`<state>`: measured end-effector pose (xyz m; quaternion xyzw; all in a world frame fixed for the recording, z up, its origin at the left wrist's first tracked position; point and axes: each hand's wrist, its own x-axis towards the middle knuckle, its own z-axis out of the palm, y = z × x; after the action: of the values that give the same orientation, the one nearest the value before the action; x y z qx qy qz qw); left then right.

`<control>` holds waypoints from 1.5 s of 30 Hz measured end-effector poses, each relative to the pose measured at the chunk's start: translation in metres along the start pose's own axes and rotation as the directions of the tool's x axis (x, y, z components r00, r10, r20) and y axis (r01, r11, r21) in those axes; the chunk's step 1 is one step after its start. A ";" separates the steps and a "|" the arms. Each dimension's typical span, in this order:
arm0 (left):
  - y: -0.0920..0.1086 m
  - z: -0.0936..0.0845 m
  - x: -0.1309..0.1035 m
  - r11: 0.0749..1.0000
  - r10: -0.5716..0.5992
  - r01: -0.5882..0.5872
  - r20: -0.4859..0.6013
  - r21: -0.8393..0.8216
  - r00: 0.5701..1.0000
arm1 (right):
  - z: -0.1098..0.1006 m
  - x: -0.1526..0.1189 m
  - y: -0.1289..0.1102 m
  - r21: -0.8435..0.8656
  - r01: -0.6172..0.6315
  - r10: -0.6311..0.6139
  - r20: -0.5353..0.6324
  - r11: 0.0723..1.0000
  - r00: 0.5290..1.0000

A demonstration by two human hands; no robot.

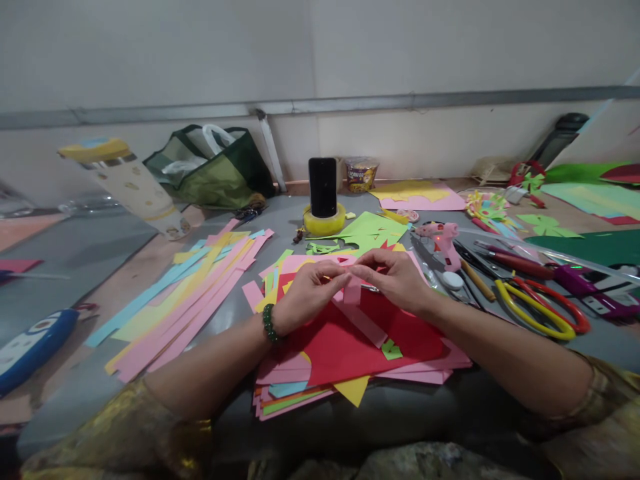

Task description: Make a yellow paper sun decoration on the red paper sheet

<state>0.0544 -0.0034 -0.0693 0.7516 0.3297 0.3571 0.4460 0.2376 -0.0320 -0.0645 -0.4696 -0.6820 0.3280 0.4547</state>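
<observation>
Both hands meet over a stack of coloured paper topped by a red sheet (370,340). My left hand (313,293), with a green bead bracelet at the wrist, pinches a small pink paper strip (352,293) between thumb and fingers. My right hand (395,277) pinches the same strip from the other side, its fingertips close to the left ones. The strip hangs down between the hands. Below it a longer pink strip (367,325) lies slanted across the red sheet, beside a small green paper piece (392,350).
Pink, yellow and blue strips (200,293) lie to the left. A phone (323,187) stands on yellow tape (325,221) behind. On the right are a pink glue gun (443,243), yellow-handled scissors (533,312) and tools. A tumbler (135,190) and green bag (215,173) are back left.
</observation>
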 end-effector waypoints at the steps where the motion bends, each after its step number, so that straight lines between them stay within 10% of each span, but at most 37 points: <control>1: 0.001 0.000 0.001 1.000 0.014 -0.014 -0.042 0.000 0.999 | 0.001 0.000 -0.002 -0.004 -0.011 0.011 0.007 1.000 1.000; 12: 0.004 -0.001 0.003 0.939 -0.215 0.153 -0.179 -0.309 0.960 | 0.002 0.002 0.002 0.018 -0.137 0.130 0.202 0.990 0.971; 20: 0.001 -0.016 0.011 0.981 -0.181 0.192 0.187 -0.042 0.966 | -0.005 -0.002 -0.003 -0.334 -0.012 0.142 0.368 0.943 0.919; 32: 0.003 -0.025 0.012 0.989 -0.143 0.120 0.315 0.092 0.938 | -0.024 0.007 -0.011 -0.477 0.014 0.198 0.392 0.879 0.898; 37: 0.001 -0.034 0.015 0.947 -0.260 0.274 0.105 -0.165 0.960 | -0.041 0.014 -0.011 -0.722 -0.044 0.352 0.282 0.690 0.892; 41: 0.000 -0.038 0.020 0.791 -0.458 0.412 0.009 -0.453 0.889 | -0.047 0.018 -0.008 -0.791 0.037 0.440 0.377 0.611 0.815; 45: 0.002 -0.036 0.024 0.691 -0.544 0.432 -0.024 -0.579 0.839 | -0.046 0.020 -0.002 -0.802 0.024 0.401 0.324 0.596 0.857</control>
<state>0.0376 0.0307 -0.0497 0.4361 0.4421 0.3757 0.6880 0.2773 -0.0129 -0.0397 -0.5964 -0.7885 0.1492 -0.0162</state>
